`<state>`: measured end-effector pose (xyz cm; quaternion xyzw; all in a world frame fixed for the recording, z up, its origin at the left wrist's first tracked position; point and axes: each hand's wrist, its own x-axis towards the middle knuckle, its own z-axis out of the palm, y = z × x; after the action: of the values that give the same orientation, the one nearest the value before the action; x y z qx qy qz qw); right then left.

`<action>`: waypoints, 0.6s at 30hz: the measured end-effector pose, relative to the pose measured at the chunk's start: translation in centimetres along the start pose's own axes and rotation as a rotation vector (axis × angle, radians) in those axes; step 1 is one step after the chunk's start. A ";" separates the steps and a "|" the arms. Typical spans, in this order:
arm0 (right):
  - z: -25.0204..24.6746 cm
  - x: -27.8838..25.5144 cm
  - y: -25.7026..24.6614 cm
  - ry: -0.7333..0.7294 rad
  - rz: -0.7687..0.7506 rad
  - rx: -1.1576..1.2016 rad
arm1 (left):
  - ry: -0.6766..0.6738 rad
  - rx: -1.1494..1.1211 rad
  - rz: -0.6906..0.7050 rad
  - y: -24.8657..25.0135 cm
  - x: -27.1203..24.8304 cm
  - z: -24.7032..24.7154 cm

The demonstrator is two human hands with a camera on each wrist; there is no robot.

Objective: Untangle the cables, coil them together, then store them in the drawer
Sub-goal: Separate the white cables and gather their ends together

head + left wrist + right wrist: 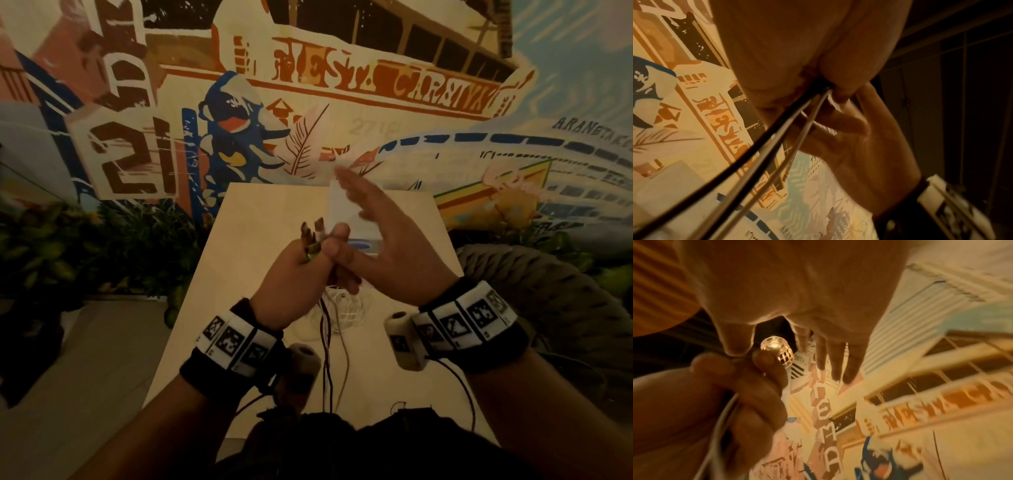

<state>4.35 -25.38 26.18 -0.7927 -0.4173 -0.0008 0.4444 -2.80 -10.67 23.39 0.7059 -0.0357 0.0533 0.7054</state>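
Holding the plug ends up in a tight fist, the left hand (294, 274) keeps the cables (329, 329) lined up together — probably for coiling. They hang down to the table (260, 219). Beside it, the right hand (387, 246) is flat, fingers straight, gripping nothing.

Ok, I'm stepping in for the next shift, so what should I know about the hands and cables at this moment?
Left hand: grips the cables bunched near their plugs, which stick up above the fist.
Right hand: open, fingers straight, beside the left, holding nothing.
Cables hang down to the table; a loose white heap lies under the hands.
Done: ends gathered.
Left: coiling and storing. No drawer can be made out.
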 end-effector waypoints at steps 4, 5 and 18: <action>2.4 -1.2 0.3 -0.301 0.262 0.546 | 0.052 -0.134 -0.032 1.2 1.0 0.1; 3.2 -1.5 0.5 -0.350 0.310 0.570 | 0.047 -0.172 -0.045 1.2 1.2 0.1; 6.6 -15.3 14.6 -0.445 0.898 0.279 | 0.158 -0.411 -0.209 1.0 2.4 -5.2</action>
<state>1.61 -34.59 6.19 -0.8079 -0.1166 0.4140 0.4030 -0.69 -5.39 24.68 0.5412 0.0825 0.0268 0.8364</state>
